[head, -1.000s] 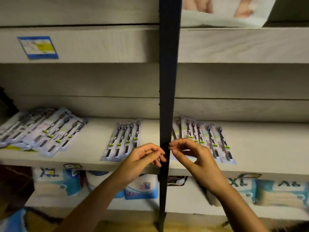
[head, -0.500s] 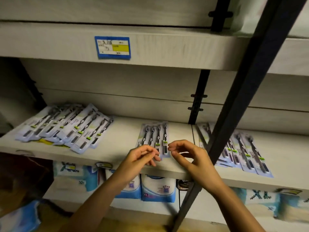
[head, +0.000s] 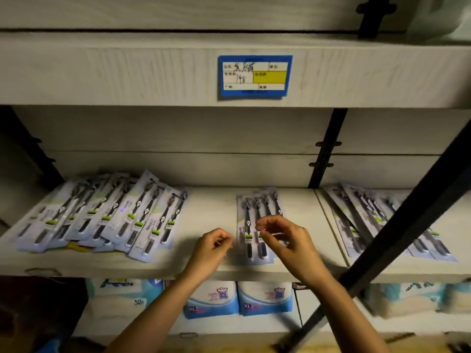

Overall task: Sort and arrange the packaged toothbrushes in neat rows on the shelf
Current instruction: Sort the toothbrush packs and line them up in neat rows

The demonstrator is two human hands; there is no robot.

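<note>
From my head view, my left hand hovers over the shelf near its front edge, fingers curled in and thumb meeting the fingertips, with nothing in it that I can see. The middle pack of toothbrushes lies flat just to that hand's right, brush heads pointing to the back. My right hand is above the lower half of this pack and covers part of it. Its fingers are bent and its thumb and forefinger are drawn close. A thin pale streak shows at their tips, but in the blur I cannot tell whether I pinch anything or touch the pack. The left pile lies fanned and overlapping, well apart from my left hand. The right pile lies beyond my right hand, partly behind a slanting black post. A blue tag sits on the board above, and tissue packs stand below.
</note>
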